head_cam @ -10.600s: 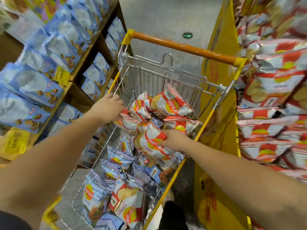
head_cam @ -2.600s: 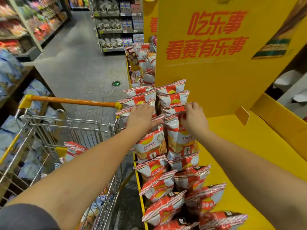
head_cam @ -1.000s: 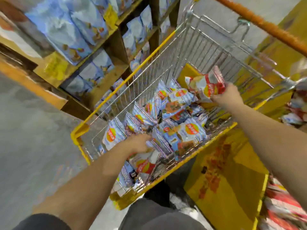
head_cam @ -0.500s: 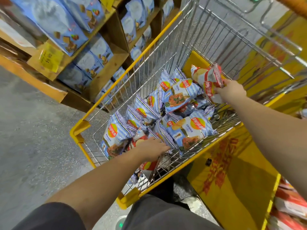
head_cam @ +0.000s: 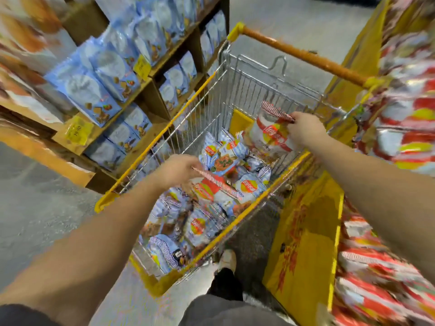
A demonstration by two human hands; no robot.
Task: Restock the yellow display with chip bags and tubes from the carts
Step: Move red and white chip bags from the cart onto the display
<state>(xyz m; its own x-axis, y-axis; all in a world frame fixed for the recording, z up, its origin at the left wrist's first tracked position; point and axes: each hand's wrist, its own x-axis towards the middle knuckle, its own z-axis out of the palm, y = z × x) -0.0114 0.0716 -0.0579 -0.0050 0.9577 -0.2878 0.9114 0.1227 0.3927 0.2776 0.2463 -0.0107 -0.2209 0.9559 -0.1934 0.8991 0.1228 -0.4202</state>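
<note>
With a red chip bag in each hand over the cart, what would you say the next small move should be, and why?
Probably lift both bags clear of the cart and swing right to the yellow display. The right hand already pinches one red chip bag by its top seal, and the left hand grips a second red bag above the blue ones.

Both hands, left and right, each grip a red chip bag over the cart.

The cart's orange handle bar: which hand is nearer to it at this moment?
Right. The right hand holds a red chip bag up at the far end of the cart, just below the orange handle bar. The left hand grips another red bag mid-basket, farther away.
</note>
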